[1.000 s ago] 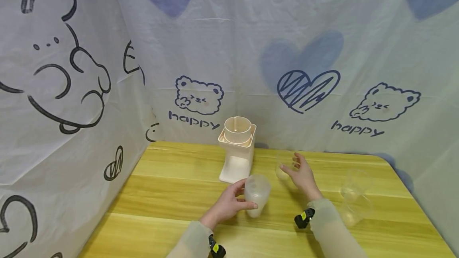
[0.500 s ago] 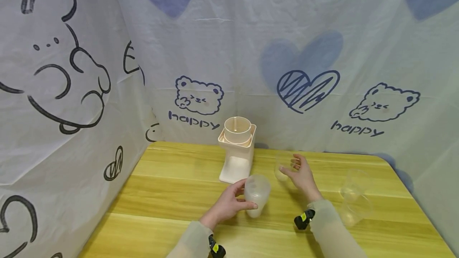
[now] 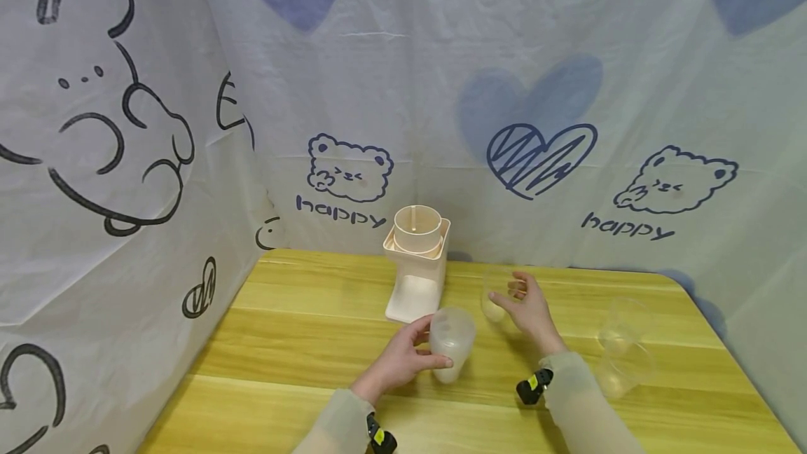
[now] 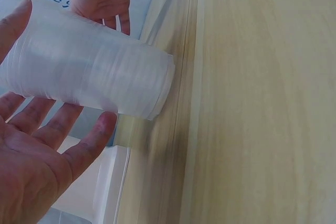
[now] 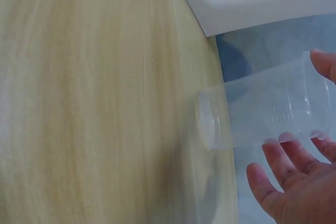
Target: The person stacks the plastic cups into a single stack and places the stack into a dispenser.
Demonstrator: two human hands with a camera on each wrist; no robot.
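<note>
A: Which cups are you holding, and where?

B: In the head view, below centre, your left hand (image 3: 400,363) is gripping a stack of nested cups (image 3: 452,342), thumb and fingers bracketing its sides. Right of centre, your right hand (image 3: 532,314) is pinching 1 clear cup (image 3: 495,309) between thumb and fingertips, to the right of the cream stand (image 3: 424,270).

A: How are you best handling this step?

B: You are apparently steadying the 1 cup with its base toward the table (image 3: 302,342); whether it is touching is impossible to tell. A light, even pinch is probably serving you best, as the thin wall is likely flexing under pressure. Your left grip is likewise calling for moderation, lest the nested walls be wedging together.

A: What are the materials showing?

B: The clear cup is tapering toward its base, its smooth wall bearing faint markings in the right wrist view. The stack is looking milky where layers are overlapping, closely spaced rims ringing its wide end. The cream stand, probably moulded plastic, is carrying an open cylinder (image 3: 419,241) above a flat foot. At lower right, 2 loose cups (image 3: 621,370) are nearly vanishing against yellow wood grain.
</note>
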